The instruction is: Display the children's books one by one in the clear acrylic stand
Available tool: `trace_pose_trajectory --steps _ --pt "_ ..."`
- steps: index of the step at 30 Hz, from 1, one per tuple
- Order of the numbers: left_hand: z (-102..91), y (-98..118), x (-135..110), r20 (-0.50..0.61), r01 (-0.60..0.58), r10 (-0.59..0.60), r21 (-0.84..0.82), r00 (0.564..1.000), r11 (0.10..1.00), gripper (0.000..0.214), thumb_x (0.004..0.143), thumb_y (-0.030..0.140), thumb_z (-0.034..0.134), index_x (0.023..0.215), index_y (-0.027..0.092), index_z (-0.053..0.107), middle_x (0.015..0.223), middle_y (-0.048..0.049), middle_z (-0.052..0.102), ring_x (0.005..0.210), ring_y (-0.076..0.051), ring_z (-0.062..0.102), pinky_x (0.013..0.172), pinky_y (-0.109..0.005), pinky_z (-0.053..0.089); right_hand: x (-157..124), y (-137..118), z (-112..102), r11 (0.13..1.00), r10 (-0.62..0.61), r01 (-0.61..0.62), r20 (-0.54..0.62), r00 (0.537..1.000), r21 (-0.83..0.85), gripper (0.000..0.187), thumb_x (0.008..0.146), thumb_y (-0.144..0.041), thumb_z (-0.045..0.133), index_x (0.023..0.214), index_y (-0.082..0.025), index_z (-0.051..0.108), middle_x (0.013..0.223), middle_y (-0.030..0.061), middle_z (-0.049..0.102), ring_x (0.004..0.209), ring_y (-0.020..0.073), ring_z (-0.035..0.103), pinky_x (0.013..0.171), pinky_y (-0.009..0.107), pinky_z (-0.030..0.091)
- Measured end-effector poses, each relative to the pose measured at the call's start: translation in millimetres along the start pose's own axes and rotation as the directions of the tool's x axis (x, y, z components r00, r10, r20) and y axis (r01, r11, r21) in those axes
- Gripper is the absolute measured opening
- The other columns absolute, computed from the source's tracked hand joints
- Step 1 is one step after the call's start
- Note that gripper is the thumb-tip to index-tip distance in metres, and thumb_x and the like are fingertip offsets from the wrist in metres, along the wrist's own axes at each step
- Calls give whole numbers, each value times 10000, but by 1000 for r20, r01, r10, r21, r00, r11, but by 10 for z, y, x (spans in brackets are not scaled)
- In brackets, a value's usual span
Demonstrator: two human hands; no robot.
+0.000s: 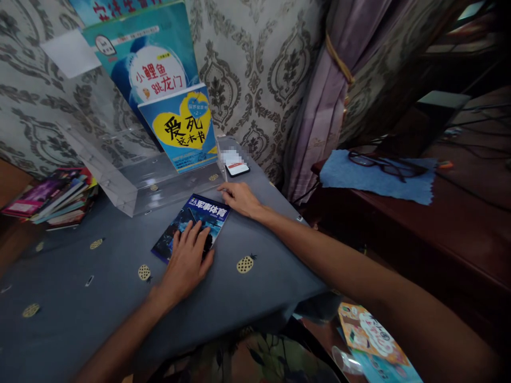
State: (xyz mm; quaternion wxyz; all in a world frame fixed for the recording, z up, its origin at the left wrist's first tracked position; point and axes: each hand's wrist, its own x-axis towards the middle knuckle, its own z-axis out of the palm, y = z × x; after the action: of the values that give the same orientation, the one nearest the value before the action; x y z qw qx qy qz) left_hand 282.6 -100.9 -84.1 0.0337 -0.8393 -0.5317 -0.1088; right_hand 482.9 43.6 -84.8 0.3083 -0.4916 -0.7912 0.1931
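A dark blue magazine [219,224] with white Chinese lettering lies on the grey tablecloth. My left hand [189,255] rests palm down on its lower half, fingers spread. My right hand [240,199] is at the magazine's upper right corner, its fingers loosely bent and not gripping anything visible; the fingertips are close to the front edge of a clear acrylic stand [138,199]. In that stand, a blue book with a yellow heart [181,127] leans in front of a larger teal book [159,48]. Another book's top shows behind them.
A phone [238,164] lies right of the stand. A pile of books [59,199] sits at the left. On the dark red furniture [451,234], glasses [385,164] rest on a blue cloth [343,175]. Below the table are an orange book [371,332] and a clear plastic cup [346,361].
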Motion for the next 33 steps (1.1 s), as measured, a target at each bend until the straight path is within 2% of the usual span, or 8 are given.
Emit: trace_pose_trajectory --steps 7,12,18,22,27,33 --pt "-38 -54 155 40 70 -78 163 996 984 471 983 356 481 1367 85 513 1442 -237 532 1370 -395 468 1055 -605 436 -72 -157 38 994 -36 25 100 994 108 329 921 -169 507 1158 -154 733 618 1 689 602 151 626 644 243 430" --pt "-48 6 325 19 21 -26 222 999 975 455 977 380 507 1300 64 556 1366 -238 591 1284 -372 542 1011 -531 476 -72 -159 49 984 -54 32 126 991 173 325 925 -167 497 1154 -141 727 530 -39 626 555 126 595 616 225 407" --pt "-49 111 499 68 -34 16 275 998 961 375 998 373 452 1117 69 636 1177 -221 669 1070 -344 628 828 -469 545 -76 -155 44 979 -58 30 134 989 203 311 929 -148 504 1142 -147 730 503 -53 594 545 116 583 611 215 403" --pt "-44 104 497 51 -45 31 291 998 956 402 1003 377 445 1156 56 632 1162 -219 677 1090 -344 622 833 -460 550 -84 -151 42 979 -57 30 131 990 202 305 935 -143 515 1153 -158 727 503 -54 591 556 116 587 610 212 405" --pt "-106 63 414 60 -68 54 259 997 963 404 989 346 484 1247 64 615 1264 -204 663 1174 -342 610 884 -461 562 -80 -131 53 981 -60 35 129 990 189 308 938 -138 514 1162 -170 724 513 -57 598 554 111 582 614 211 403" --pt "-108 91 373 98 -42 15 272 995 961 383 996 279 455 1272 67 613 1321 -230 635 1197 -357 622 902 -484 559 -102 -152 71 983 -12 -5 93 996 184 301 931 -149 519 1146 -144 729 572 -30 648 566 126 591 626 227 414"
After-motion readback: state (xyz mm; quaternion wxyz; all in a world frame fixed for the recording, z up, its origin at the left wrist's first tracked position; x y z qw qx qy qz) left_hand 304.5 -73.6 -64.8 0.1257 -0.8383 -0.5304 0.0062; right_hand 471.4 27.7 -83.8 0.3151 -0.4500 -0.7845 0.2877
